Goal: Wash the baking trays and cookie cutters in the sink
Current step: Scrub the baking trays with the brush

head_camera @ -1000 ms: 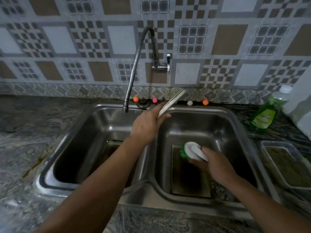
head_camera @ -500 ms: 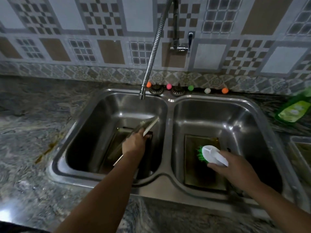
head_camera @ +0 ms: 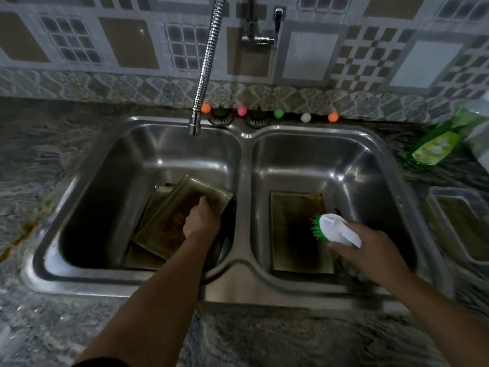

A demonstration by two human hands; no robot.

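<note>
Double steel sink (head_camera: 244,160) set in the counter (head_camera: 39,160). Left hand (head_camera: 202,221) in left basin, grip clenched on a tilted, stained baking tray (head_camera: 169,215) lying over another tray. Right hand (head_camera: 370,255) over right basin, grip wrapped around a white brush (head_camera: 334,230) with green bristles, just above a second dirty tray (head_camera: 293,231) flat on the basin floor. Faucet (head_camera: 205,64) spout over left basin. Green soap bottle (head_camera: 436,145) far right; another tray (head_camera: 460,223) on right counter.

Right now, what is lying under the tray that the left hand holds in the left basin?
Another tray shows beneath the tilted tray in the left hand. Most of it is covered.
</note>
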